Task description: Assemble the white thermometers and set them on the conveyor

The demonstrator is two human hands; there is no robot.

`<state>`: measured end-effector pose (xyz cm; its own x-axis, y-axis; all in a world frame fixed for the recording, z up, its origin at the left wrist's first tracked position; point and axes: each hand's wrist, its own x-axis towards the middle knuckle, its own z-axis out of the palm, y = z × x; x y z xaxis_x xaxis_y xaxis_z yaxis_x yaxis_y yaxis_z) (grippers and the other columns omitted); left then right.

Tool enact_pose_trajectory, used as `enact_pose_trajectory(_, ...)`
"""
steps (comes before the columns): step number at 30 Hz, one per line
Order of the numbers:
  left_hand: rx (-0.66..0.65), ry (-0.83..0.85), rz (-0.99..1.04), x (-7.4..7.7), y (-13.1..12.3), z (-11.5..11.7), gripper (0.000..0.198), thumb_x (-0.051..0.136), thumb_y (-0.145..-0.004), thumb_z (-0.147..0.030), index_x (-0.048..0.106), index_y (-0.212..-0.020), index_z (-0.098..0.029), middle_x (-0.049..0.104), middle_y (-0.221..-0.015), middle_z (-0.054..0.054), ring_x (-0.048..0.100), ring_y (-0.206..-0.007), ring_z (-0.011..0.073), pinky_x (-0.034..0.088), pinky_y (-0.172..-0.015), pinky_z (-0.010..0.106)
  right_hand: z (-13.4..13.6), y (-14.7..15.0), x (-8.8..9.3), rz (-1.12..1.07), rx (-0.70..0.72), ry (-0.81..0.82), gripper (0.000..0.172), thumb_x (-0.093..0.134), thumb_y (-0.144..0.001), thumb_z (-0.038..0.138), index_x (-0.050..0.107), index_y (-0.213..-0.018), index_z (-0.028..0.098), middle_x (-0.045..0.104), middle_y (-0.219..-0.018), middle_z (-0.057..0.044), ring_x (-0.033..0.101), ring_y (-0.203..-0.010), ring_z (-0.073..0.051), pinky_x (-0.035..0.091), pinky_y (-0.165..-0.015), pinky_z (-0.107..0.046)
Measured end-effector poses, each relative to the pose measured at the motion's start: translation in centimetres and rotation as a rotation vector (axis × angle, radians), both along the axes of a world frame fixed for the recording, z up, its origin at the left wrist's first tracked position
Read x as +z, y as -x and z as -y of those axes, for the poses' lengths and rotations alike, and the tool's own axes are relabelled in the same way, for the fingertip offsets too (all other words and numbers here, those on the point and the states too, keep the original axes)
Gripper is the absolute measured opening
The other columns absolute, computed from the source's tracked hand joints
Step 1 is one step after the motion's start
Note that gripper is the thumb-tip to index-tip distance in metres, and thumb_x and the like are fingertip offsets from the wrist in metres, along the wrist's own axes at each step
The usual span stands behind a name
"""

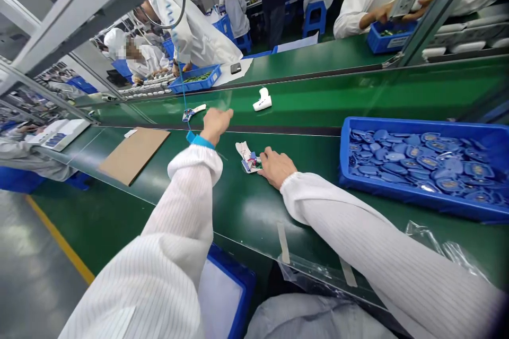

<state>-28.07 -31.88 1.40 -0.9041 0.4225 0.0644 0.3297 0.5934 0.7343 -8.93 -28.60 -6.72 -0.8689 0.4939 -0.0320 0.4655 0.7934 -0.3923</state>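
Crumpled white packet [248, 157] with a small coloured printed piece at one end lies on the lower green conveyor belt [254, 211] in a long factory line. Across a second green belt [318, 84], co-workers in white smocks [194, 26] sit at more belting, and one pair of their hands [401, 7] holds a white flat part over a blue tray [392, 39]. On the person's side, a large blue plastic bin [421, 125] stands to the right, heaped with flat blue oval parts [413, 164], while a brown cardboard sheet [133, 156] lies on the belt to the left. The right hand [276, 167], in a white striped sleeve [338, 211], rests open and palm down on the belt, its fingertips just beside the packet, gripping nothing. The left hand [216, 125] is stretched forward with loose, open fingers above the belt, holding nothing visible, near a small white-and-blue part [193, 112] on the far belt. A blue cuff [201, 140] circles that wrist, with a thin blue cord [181, 76] running up from it.
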Motion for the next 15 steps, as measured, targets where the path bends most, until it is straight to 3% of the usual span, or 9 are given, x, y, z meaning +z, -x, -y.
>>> enact_pose_trajectory(4,0.031,-0.100,0.165,-5.6,-6.6,5.0,0.037,0.082,-0.074,-0.038,0.059,-0.091,-0.015,0.069,-0.099,0.015,0.065,-0.102,0.0277,0.047,-0.089,0.036,2.6,-0.5,-0.2,0.062,-0.149,0.082,0.034,0.057,-0.097,0.032,0.063,-0.117,0.004,0.059,-0.120,-0.024,0.070,-0.095,-0.029,0.051,-0.075,-0.035)
enact_pose_trajectory(6,-0.007,-0.170,0.295,-8.0,-10.6,7.0,0.040,0.084,-0.072,-0.039,0.060,-0.092,-0.015,0.070,-0.092,0.011,0.068,-0.091,0.0246,0.050,-0.082,0.033,4.3,-2.7,-0.2,0.049,-0.157,0.135,0.034,0.056,-0.098,0.036,0.065,-0.115,0.008,0.062,-0.114,-0.019,0.070,-0.091,-0.025,0.050,-0.074,-0.032)
enact_pose_trajectory(8,-0.026,-0.239,0.404,-9.3,-14.1,8.8,0.038,0.082,-0.074,-0.036,0.059,-0.095,-0.015,0.070,-0.089,0.009,0.069,-0.081,0.0205,0.052,-0.076,0.031,5.7,-6.0,0.2,0.029,-0.101,0.193,0.028,0.058,-0.098,0.039,0.069,-0.110,0.017,0.068,-0.106,-0.010,0.070,-0.086,-0.019,0.050,-0.074,-0.028)
enact_pose_trajectory(11,-0.147,-0.327,0.500,-8.8,-17.5,10.9,0.037,0.080,-0.075,-0.027,0.057,-0.102,-0.017,0.071,-0.092,0.006,0.067,-0.078,0.0168,0.051,-0.073,0.029,6.1,-11.8,1.4,-0.130,-0.090,0.242,0.020,0.055,-0.100,0.037,0.071,-0.108,0.027,0.071,-0.101,0.000,0.067,-0.082,-0.013,0.049,-0.075,-0.025)
enact_pose_trajectory(15,-0.552,-0.294,0.374,-6.0,-20.3,11.9,0.041,0.075,-0.081,-0.018,0.051,-0.113,-0.022,0.073,-0.099,0.001,0.067,-0.088,0.0154,0.048,-0.082,0.027,4.9,-17.1,3.0,-0.503,-0.152,0.108,0.023,0.053,-0.102,0.037,0.071,-0.113,0.031,0.070,-0.113,-0.001,0.064,-0.096,-0.018,0.047,-0.083,-0.033)
